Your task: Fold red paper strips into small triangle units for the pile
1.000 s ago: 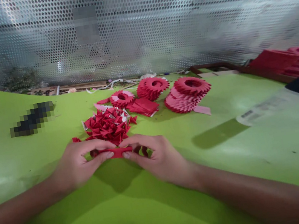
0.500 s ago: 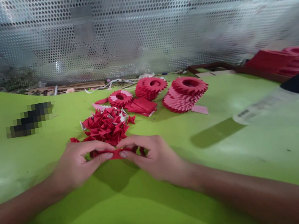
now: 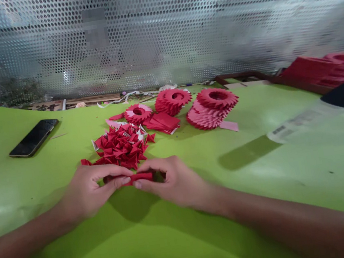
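Observation:
A small strip of red paper (image 3: 142,176) is held level between both hands, just above the green table. My left hand (image 3: 86,189) pinches its left part between thumb and fingers. On the right part, my right hand (image 3: 174,181) has its thumb in front and its fingers behind. Directly beyond the hands lies a heap of folded red paper triangles (image 3: 120,145), with a few white ones among them. Behind the heap are a small red and pink paper ring (image 3: 138,114) and a stack of flat red papers (image 3: 162,121).
Taller paper rings stand behind, one red (image 3: 172,101) and one red over pink (image 3: 211,109). A phone (image 3: 33,139) lies at the left. A clear packet with a dark end (image 3: 308,117) is at the right, near more red paper (image 3: 317,71). Perforated metal rises behind the table.
My right thumb has shifted slightly left along the red strip, and more of the strip's right part shows. My left hand has barely moved.

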A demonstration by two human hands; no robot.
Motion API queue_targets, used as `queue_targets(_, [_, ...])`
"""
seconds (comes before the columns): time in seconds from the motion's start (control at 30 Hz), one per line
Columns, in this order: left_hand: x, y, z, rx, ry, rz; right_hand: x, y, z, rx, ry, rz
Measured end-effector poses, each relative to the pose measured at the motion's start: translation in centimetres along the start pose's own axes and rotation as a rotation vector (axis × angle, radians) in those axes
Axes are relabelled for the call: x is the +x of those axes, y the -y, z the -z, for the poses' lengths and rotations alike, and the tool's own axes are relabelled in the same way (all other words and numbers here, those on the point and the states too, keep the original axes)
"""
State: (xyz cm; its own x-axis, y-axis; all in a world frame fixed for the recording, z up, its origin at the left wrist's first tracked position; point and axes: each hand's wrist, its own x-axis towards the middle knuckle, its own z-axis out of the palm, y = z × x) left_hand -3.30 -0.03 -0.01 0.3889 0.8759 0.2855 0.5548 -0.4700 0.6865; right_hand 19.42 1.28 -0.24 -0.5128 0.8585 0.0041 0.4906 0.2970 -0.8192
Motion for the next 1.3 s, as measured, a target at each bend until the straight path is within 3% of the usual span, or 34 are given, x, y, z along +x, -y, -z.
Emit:
queue_targets(0.17, [0.0,-0.2,0.0,0.003,0.021,-0.018,0.1,0.1,0.1,-0.031,0.099,0.002])
queue_targets(0.73, [0.0,-0.6,-0.5,-0.042,0.077,-0.023,0.1,-0.3,-0.1,0.042,0.070,0.031])
queue_targets(0.9, [-0.1,-0.6,-0.4,-0.103,-0.001,-0.029,0.2,0.1,0.2,0.069,0.055,0.015])
queue_targets(1.13, [0.3,0.3,1.6,-0.158,-0.181,0.177,0.6,0.1,1.9,0.140,-0.029,-0.105])
queue_targets(1.2, [0.2,0.1,1.5,-0.157,-0.121,0.224,0.5,0.0,1.9,0.173,-0.015,-0.101])
queue_targets(1.3, [-0.1,-0.5,0.7,-0.115,0.070,0.236,0.2,0.1,1.1,0.180,0.034,-0.043])
